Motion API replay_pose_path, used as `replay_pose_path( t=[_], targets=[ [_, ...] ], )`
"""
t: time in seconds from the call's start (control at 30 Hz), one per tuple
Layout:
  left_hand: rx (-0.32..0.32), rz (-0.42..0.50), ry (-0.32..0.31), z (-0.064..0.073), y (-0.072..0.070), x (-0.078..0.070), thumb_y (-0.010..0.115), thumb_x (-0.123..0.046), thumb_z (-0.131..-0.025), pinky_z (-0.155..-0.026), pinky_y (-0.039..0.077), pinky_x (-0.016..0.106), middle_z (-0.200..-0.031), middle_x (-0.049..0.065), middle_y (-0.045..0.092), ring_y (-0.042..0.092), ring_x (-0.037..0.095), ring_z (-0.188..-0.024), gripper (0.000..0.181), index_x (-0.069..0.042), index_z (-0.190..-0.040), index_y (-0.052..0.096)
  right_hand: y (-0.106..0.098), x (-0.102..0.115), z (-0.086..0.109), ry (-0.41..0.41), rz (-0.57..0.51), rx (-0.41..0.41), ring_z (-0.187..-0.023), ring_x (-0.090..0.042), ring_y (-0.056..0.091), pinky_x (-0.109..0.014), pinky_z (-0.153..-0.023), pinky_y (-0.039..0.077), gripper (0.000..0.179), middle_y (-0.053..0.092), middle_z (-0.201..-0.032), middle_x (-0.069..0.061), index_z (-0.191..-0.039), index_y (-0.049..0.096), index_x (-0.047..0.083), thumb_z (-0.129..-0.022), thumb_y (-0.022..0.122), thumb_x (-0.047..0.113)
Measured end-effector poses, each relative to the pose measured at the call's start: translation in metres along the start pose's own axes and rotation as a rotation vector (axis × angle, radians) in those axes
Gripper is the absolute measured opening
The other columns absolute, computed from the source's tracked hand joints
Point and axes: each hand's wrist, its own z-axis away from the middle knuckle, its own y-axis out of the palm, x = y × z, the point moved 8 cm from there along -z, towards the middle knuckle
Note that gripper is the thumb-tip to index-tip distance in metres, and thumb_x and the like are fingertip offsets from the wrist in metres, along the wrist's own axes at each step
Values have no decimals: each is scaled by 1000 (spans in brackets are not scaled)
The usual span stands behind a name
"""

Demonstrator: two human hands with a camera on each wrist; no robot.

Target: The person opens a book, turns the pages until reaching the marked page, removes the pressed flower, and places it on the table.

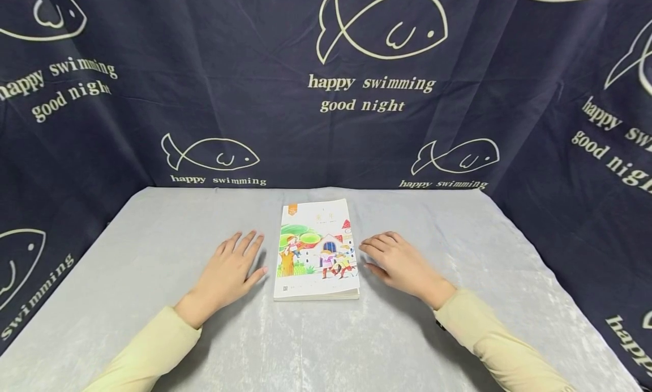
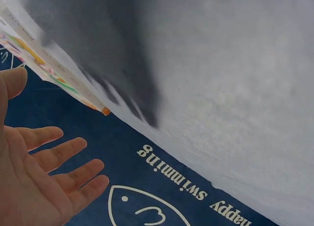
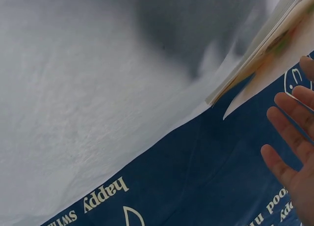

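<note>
A paperback book point(image 1: 316, 250) with an illustrated white cover lies face up on the table, its spine toward the left hand. In the right wrist view its front cover point(image 3: 270, 69) lifts slightly away from the pages. My left hand point(image 1: 226, 273) hovers left of the book with fingers spread, holding nothing; the left wrist view shows the palm point(image 2: 29, 182) and the book's spine point(image 2: 54, 64). On the other side my right hand point(image 1: 402, 262) is just off the book's right edge, fingers extended and nothing in them.
A pale grey cloth point(image 1: 153, 233) covers the table. Dark blue curtains point(image 1: 285, 115) printed with fish and lettering hang behind it and along both sides. Both forearms wear cream sleeves point(image 1: 153, 347).
</note>
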Motion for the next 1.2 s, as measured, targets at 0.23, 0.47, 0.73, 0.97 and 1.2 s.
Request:
replay_pose_path(
  t=[0.23,0.47,0.73,0.97,1.2],
  targets=[
    [5,7,25,0,2,-7,58,-45,-84,-97,38,52,-134,18,47,44,41,-121,66,-4,-134,43,4,10,-3,-63,-25,20,-101,-21,58,-36,-92,42,35,65,-105,-3,-108,64,8,-76,71,18],
    [-23,-6,83,0,1,-16,58,-42,-84,-95,40,49,-129,17,52,48,37,-117,61,-3,-130,47,8,16,-5,-116,-30,7,-100,-20,57,-35,-88,43,33,65,-104,-2,-104,64,11,-73,74,16],
    [-6,-13,96,-1,0,-22,55,-42,-86,-93,42,48,-126,16,55,50,34,-116,59,-3,-129,49,11,18,-6,-156,-36,8,-101,-18,57,-34,-89,42,30,64,-104,-2,-101,64,11,-73,73,14],
    [-12,-17,123,-1,-2,-27,56,-39,-86,-91,43,46,-121,14,58,52,32,-113,53,-3,-124,53,6,19,-10,-171,-86,-26,-101,-19,57,-35,-89,43,26,65,-103,-3,-99,65,9,-75,70,10],
    [-33,-22,154,-1,-5,-33,57,-38,-86,-86,46,44,-114,11,61,56,29,-107,47,-5,-119,57,0,18,-15,-187,-107,-67,-100,-18,57,-34,-90,42,24,65,-102,-3,-98,65,10,-75,70,10]
  ],
)
